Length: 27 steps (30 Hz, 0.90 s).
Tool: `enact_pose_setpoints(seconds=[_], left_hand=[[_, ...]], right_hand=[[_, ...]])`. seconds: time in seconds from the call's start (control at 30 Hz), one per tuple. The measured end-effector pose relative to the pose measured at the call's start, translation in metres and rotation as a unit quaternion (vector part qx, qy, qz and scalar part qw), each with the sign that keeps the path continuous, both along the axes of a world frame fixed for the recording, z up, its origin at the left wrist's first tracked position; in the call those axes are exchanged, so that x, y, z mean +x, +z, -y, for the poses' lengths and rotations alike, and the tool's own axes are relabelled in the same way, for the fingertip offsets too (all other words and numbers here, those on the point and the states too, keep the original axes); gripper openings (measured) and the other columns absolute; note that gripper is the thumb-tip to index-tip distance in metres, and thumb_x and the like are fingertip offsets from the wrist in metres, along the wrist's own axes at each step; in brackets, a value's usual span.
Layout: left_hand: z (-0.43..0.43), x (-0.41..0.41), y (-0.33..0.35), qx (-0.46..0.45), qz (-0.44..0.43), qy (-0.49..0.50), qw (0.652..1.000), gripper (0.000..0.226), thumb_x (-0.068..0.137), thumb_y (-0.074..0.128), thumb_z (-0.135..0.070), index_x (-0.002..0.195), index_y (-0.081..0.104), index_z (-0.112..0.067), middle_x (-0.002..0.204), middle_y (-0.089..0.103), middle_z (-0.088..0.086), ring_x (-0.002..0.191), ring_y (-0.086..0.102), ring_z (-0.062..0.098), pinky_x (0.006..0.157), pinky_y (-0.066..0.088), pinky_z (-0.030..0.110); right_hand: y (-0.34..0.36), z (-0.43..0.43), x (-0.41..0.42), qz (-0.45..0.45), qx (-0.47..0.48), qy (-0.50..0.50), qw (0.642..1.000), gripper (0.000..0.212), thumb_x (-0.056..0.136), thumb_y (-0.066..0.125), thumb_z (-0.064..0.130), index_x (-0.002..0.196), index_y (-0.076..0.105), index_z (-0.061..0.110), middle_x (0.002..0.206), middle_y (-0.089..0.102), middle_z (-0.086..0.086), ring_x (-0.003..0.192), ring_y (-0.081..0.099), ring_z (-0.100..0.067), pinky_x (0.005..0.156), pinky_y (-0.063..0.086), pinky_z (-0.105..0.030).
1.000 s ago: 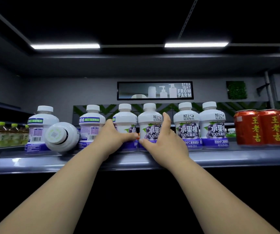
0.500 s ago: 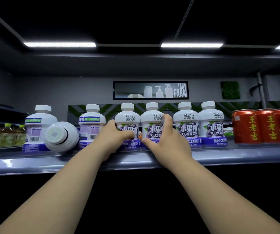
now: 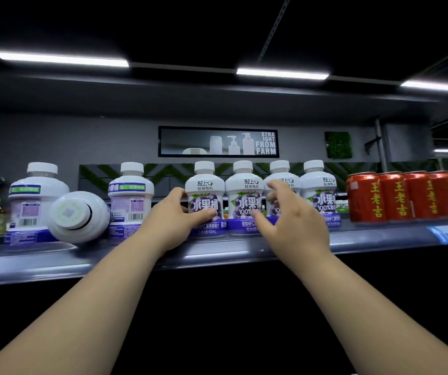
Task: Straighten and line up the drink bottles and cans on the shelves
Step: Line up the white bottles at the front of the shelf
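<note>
Grey metal shelf (image 3: 217, 255): left hand (image 3: 175, 216) still grips the white purple-labelled juice bottle (image 3: 205, 198), now label-forward beside its neighbours, right hand (image 3: 289, 220) has let go, fingers spread; toppled white bottle (image 3: 79, 216) remains.

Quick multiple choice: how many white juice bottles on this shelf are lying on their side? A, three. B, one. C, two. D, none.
B: only one white bottle lies tipped over, its base facing the camera, between two upright bottles with their back labels showing; the other white bottles on the shelf stand upright.
</note>
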<state>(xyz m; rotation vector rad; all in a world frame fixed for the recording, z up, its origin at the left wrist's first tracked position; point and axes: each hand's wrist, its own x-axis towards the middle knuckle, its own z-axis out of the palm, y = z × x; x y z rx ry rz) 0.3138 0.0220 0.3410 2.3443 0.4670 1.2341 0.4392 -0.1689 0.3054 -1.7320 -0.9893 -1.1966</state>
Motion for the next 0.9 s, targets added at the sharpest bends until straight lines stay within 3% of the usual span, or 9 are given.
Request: enact_pose_setpoints(seconds=[0.1, 0.2, 0.33, 0.4, 0.6, 0.77, 0.9], left_hand=[[0.002, -0.002, 0.001, 0.006, -0.023, 0.003, 1.0, 0.062, 0.074, 0.069, -0.068, 0.121, 0.05, -0.033, 0.103, 0.065, -0.012, 0.094, 0.062, 0.009, 0.089, 0.053, 0.04], [0.007, -0.002, -0.001, 0.038, -0.043, 0.045, 0.997, 0.067, 0.077, 0.064, -0.07, 0.13, 0.047, -0.032, 0.12, 0.065, -0.005, 0.11, 0.06, 0.018, 0.093, 0.048, 0.039], [0.031, 0.002, -0.018, 0.212, 0.054, 0.157, 0.963, 0.092, 0.081, 0.066, -0.058, 0.153, 0.023, -0.018, 0.149, 0.037, 0.011, 0.136, 0.035, 0.029, 0.114, 0.03, 0.043], [0.048, 0.002, -0.026, 0.264, 0.068, 0.158, 0.949, 0.086, 0.082, 0.065, -0.054, 0.152, 0.028, -0.02, 0.149, 0.034, 0.009, 0.135, 0.032, 0.028, 0.113, 0.029, 0.043], [0.084, 0.004, -0.035, 0.282, 0.013, 0.14, 0.949, 0.071, 0.085, 0.064, -0.053, 0.147, 0.038, -0.03, 0.149, 0.036, -0.001, 0.136, 0.031, 0.019, 0.112, 0.029, 0.038], [0.087, -0.016, -0.043, 0.234, -0.023, 0.137, 0.962, 0.069, 0.084, 0.063, -0.051, 0.145, 0.039, -0.029, 0.146, 0.038, -0.005, 0.136, 0.033, 0.015, 0.113, 0.027, 0.032], [0.084, -0.051, -0.059, 0.217, -0.019, 0.171, 0.961, 0.073, 0.074, 0.05, -0.059, 0.139, 0.047, -0.026, 0.137, 0.045, -0.004, 0.127, 0.041, 0.017, 0.107, 0.028, 0.029]], right_hand=[[-0.01, 0.013, 0.011, -0.025, 0.009, 0.023, 0.999, 0.052, 0.085, 0.074, 0.038, 0.129, 0.055, 0.018, 0.111, 0.066, -0.001, 0.101, 0.059, -0.025, 0.081, 0.048, -0.038], [-0.019, 0.023, 0.021, -0.049, -0.009, 0.024, 0.998, 0.058, 0.083, 0.075, 0.039, 0.133, 0.054, 0.019, 0.122, 0.063, -0.001, 0.113, 0.055, -0.025, 0.097, 0.046, -0.042], [-0.026, 0.037, 0.028, -0.09, -0.057, 0.042, 0.993, 0.067, 0.086, 0.07, 0.047, 0.144, 0.045, 0.023, 0.141, 0.053, 0.004, 0.129, 0.046, -0.018, 0.111, 0.037, -0.037], [-0.027, 0.042, 0.029, -0.095, -0.072, 0.049, 0.992, 0.069, 0.087, 0.068, 0.048, 0.147, 0.042, 0.024, 0.146, 0.049, 0.005, 0.134, 0.042, -0.016, 0.114, 0.033, -0.035], [-0.018, 0.054, 0.025, -0.082, -0.111, 0.083, 0.987, 0.068, 0.09, 0.066, 0.047, 0.149, 0.039, 0.027, 0.149, 0.045, 0.007, 0.137, 0.038, -0.014, 0.114, 0.028, -0.031], [-0.012, 0.047, 0.015, -0.069, -0.12, 0.151, 0.979, 0.068, 0.089, 0.067, 0.046, 0.148, 0.039, 0.028, 0.15, 0.044, 0.008, 0.137, 0.036, -0.012, 0.112, 0.029, -0.029], [-0.019, 0.031, -0.011, -0.041, -0.123, 0.213, 0.968, 0.068, 0.089, 0.068, 0.042, 0.149, 0.039, 0.028, 0.152, 0.042, 0.007, 0.139, 0.035, -0.014, 0.112, 0.027, -0.027]])
